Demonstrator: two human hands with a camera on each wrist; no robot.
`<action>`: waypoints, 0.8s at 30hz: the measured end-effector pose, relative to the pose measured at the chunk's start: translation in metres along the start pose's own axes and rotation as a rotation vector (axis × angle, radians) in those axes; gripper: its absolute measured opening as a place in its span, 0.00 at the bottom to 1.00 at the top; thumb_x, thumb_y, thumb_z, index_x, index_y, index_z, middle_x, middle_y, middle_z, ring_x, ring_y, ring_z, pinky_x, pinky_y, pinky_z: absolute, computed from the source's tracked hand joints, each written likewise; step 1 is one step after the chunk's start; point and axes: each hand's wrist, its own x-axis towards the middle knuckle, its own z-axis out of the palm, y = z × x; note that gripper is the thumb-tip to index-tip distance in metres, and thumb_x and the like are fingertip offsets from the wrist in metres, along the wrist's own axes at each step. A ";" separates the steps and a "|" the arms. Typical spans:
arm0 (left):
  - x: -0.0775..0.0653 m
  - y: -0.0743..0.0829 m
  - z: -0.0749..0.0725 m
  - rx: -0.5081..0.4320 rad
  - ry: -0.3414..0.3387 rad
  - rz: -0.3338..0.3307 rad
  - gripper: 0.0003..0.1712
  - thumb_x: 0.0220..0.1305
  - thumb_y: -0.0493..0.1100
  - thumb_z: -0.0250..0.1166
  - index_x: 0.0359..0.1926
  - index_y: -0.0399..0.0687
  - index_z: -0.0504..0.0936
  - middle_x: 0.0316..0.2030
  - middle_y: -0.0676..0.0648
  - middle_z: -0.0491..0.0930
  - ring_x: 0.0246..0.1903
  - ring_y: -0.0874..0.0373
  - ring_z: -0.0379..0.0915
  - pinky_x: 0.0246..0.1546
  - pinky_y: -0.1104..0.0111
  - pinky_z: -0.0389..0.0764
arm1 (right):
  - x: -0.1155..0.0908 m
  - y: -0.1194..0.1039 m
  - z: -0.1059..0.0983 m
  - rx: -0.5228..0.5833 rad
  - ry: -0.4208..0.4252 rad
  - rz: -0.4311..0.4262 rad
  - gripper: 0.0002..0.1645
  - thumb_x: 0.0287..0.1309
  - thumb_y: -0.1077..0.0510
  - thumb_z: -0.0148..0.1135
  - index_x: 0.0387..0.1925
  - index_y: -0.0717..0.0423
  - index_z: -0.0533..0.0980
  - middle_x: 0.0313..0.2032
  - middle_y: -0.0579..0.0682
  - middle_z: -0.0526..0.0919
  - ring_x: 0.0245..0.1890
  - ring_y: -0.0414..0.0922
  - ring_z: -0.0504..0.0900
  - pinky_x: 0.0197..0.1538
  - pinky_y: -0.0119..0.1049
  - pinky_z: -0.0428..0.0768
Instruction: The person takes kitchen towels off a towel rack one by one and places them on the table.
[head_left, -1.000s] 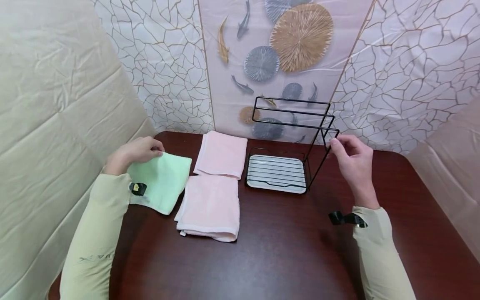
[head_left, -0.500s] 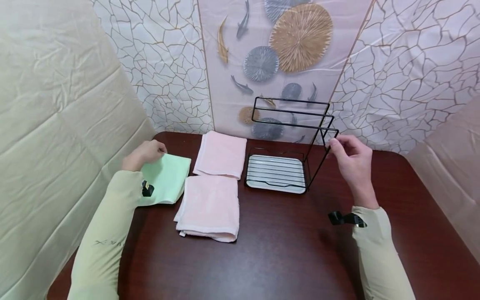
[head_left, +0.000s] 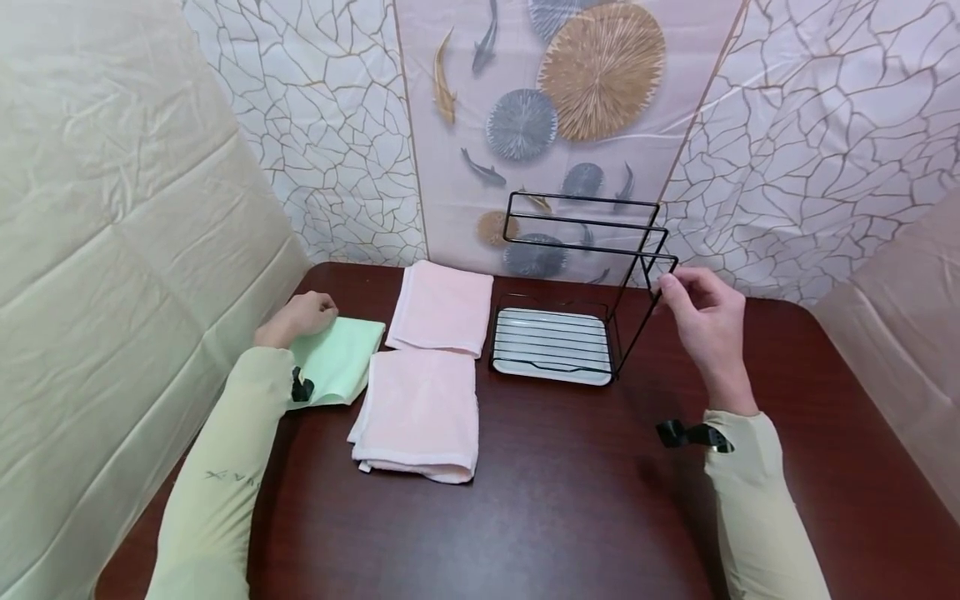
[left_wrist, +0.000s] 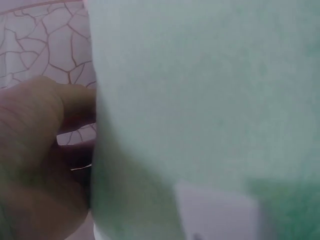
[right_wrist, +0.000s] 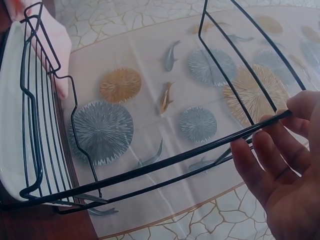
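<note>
My left hand [head_left: 307, 315] pinches the far left edge of a light green towel [head_left: 345, 354], which lies at the table's left side. In the left wrist view the green towel [left_wrist: 200, 85] fills most of the picture, and the curled fingers of the left hand [left_wrist: 40, 150] meet its edge, their tips hidden behind it. With thumb and fingers my right hand [head_left: 703, 312] holds the upper front corner of a black wire rack [head_left: 585, 250]. The right wrist view has the right hand [right_wrist: 285, 155] at the end of the wire rack [right_wrist: 165, 159]. A white tray [head_left: 551, 346] sits under the rack's bottom wires.
Two folded pink towels with white edging lie between the green towel and the rack: a far one [head_left: 442, 308] and a near one [head_left: 420, 412]. All stand on a dark red-brown table [head_left: 540, 492]. A patterned cloth wall [head_left: 345, 142] rises close behind the table.
My left hand has moved right and slightly toward me, drawing the green towel's left part inward, so less of it spreads out. The right hand and the rack have stayed put.
</note>
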 end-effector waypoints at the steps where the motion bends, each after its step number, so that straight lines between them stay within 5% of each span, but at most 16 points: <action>1: 0.000 0.000 0.000 -0.014 0.011 -0.001 0.20 0.73 0.45 0.47 0.52 0.38 0.79 0.52 0.35 0.78 0.50 0.42 0.72 0.51 0.51 0.72 | 0.000 0.000 0.000 -0.008 0.001 -0.002 0.10 0.62 0.69 0.60 0.35 0.79 0.76 0.26 0.46 0.83 0.23 0.34 0.80 0.29 0.24 0.76; 7: 0.001 0.007 -0.003 -0.051 0.048 0.008 0.18 0.74 0.46 0.46 0.48 0.39 0.77 0.43 0.39 0.76 0.39 0.48 0.68 0.39 0.60 0.67 | 0.002 0.000 -0.002 -0.021 -0.025 0.005 0.10 0.62 0.69 0.59 0.35 0.79 0.75 0.26 0.47 0.83 0.23 0.33 0.80 0.30 0.24 0.78; 14: 0.001 0.019 -0.008 -0.062 0.017 -0.010 0.24 0.76 0.55 0.46 0.52 0.40 0.75 0.48 0.38 0.76 0.46 0.46 0.69 0.44 0.56 0.70 | 0.007 0.000 -0.014 -0.049 -0.140 0.070 0.12 0.64 0.67 0.59 0.36 0.79 0.75 0.26 0.47 0.84 0.23 0.36 0.82 0.31 0.26 0.82; 18: 0.000 0.027 -0.013 -0.047 0.052 0.036 0.24 0.76 0.55 0.47 0.51 0.40 0.77 0.48 0.38 0.79 0.46 0.46 0.71 0.47 0.54 0.72 | 0.008 0.015 -0.028 -0.071 -0.173 0.086 0.12 0.66 0.65 0.57 0.36 0.76 0.76 0.26 0.46 0.84 0.23 0.40 0.83 0.30 0.28 0.82; 24: -0.001 0.042 -0.019 -0.001 0.106 0.118 0.20 0.75 0.52 0.48 0.41 0.41 0.78 0.35 0.41 0.78 0.37 0.48 0.72 0.39 0.58 0.71 | 0.008 0.024 -0.046 -0.059 -0.177 0.044 0.18 0.70 0.64 0.51 0.34 0.80 0.76 0.26 0.49 0.84 0.23 0.40 0.82 0.30 0.26 0.81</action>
